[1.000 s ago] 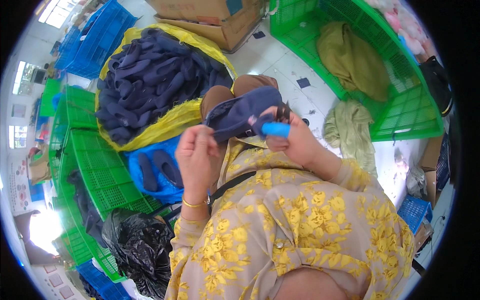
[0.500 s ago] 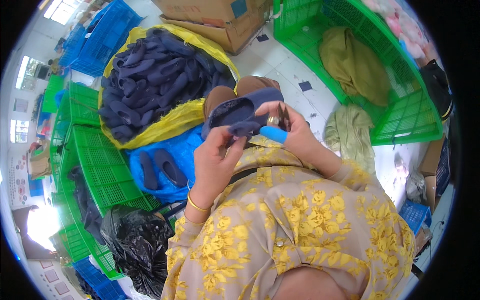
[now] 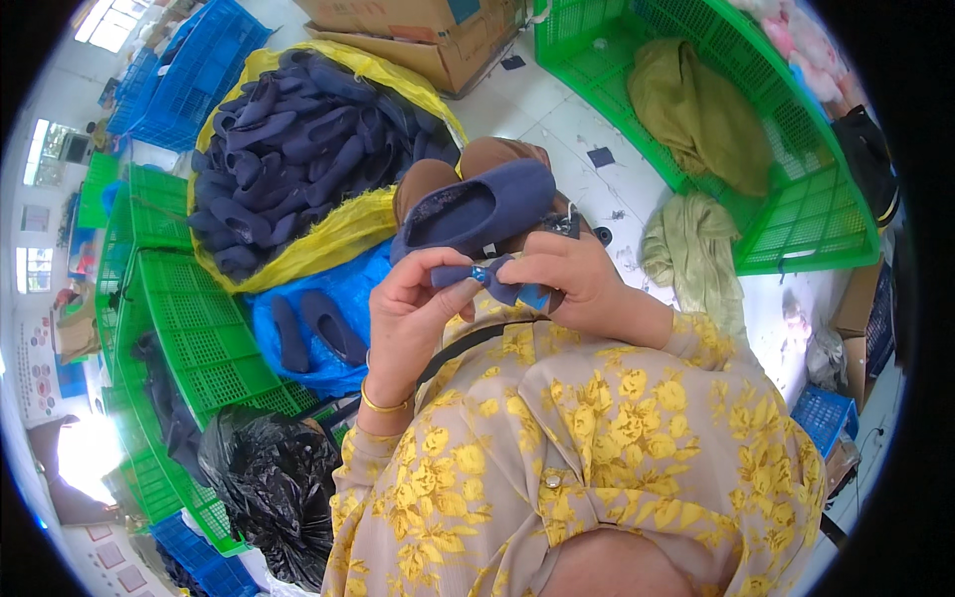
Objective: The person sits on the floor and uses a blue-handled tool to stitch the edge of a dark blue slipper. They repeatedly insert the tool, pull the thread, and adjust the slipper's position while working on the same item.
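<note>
My left hand pinches one end of a small dark navy fabric bow with a shiny blue piece at its middle. At the bow's other end, my right hand has its fingers closed; blue tape wraps one digit. A dark metal tool, perhaps thread snips, sticks out above the right hand, mostly hidden. Just beyond both hands, a navy slip-on shoe rests across my brown-clad knees, its opening facing up.
A yellow sack full of navy shoes stands ahead on the left. Two navy shoes lie on blue plastic. Green crates flank the left; another green crate holds olive cloth. A black bag sits beside me.
My hands have come together on the bow, which now shows its blue middle. The shoe now lies beyond my hands, away from my right fingers. The metal tool has shifted in my right hand.
</note>
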The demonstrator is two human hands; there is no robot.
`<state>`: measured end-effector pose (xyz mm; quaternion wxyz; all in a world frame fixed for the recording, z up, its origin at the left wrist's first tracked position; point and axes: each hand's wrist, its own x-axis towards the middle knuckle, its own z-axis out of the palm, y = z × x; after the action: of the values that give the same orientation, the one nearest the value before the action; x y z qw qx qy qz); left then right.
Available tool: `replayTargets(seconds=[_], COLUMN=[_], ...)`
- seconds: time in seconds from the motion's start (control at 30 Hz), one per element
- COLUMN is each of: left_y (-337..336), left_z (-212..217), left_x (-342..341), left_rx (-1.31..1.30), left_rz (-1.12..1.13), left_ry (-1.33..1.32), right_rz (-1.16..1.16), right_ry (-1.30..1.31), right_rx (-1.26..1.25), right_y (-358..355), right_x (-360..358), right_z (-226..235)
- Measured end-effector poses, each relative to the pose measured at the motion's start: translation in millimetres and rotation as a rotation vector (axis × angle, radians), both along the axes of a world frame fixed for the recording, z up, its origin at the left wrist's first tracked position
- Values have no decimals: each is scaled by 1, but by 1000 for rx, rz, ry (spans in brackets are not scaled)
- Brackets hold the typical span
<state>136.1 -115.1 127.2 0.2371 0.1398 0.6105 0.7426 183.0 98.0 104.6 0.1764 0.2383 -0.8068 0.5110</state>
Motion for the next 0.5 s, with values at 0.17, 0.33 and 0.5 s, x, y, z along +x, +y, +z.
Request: replayTargets(seconds=[0.17, 0.33, 0.5], left_y=[-8, -6, -6], left_z=[-5, -2, -1], left_x=[-2, 0, 0], left_rx=[44, 30, 9], left_rz=[-58, -107, -111], left_ry=[8, 34, 69], right_rz=[124, 64, 124], right_ry=[-482, -315, -345], right_rx=[-268, -115, -3], right_y=[14, 14, 17], right_x=[8, 10, 14], right_z=[29, 33, 40])
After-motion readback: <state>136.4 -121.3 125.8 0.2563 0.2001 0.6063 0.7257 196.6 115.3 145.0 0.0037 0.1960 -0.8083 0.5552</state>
